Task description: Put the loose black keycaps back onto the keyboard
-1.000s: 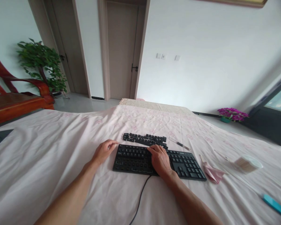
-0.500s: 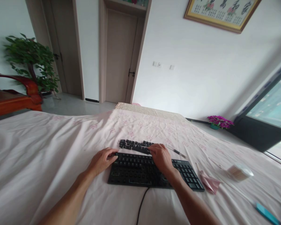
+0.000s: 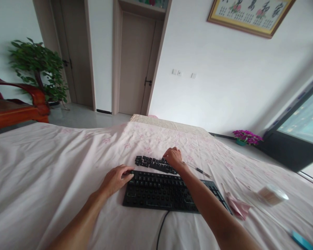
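A black keyboard point(image 3: 161, 203) lies on the pink flowered sheet, its lower left rows stripped of keycaps. Keys still cover its upper rows and right end. My left hand point(image 3: 118, 178) grips the keyboard's far left corner between thumb and fingers. Just beyond the board, loose black keycaps point(image 3: 152, 163) are laid out in rough rows. Over the right part of those rows is my right hand point(image 3: 174, 158), fingers curled and fingertips down at the back row. What they pinch, if anything, is too small to make out. My right forearm hides part of the keyboard.
Right of the keycaps lies a thin tool with a dark handle point(image 3: 199, 170). A pink cloth point(image 3: 238, 205), a clear container of cotton swabs point(image 3: 272, 195) and a blue-handled item point(image 3: 302, 239) lie farther right. A black cable point(image 3: 161, 227) runs toward me from the keyboard.
My right hand has moved away from me, off the keyboard's top edge to the back of the loose keycaps. My left hand stays at the keyboard's corner. The view has shifted slightly.
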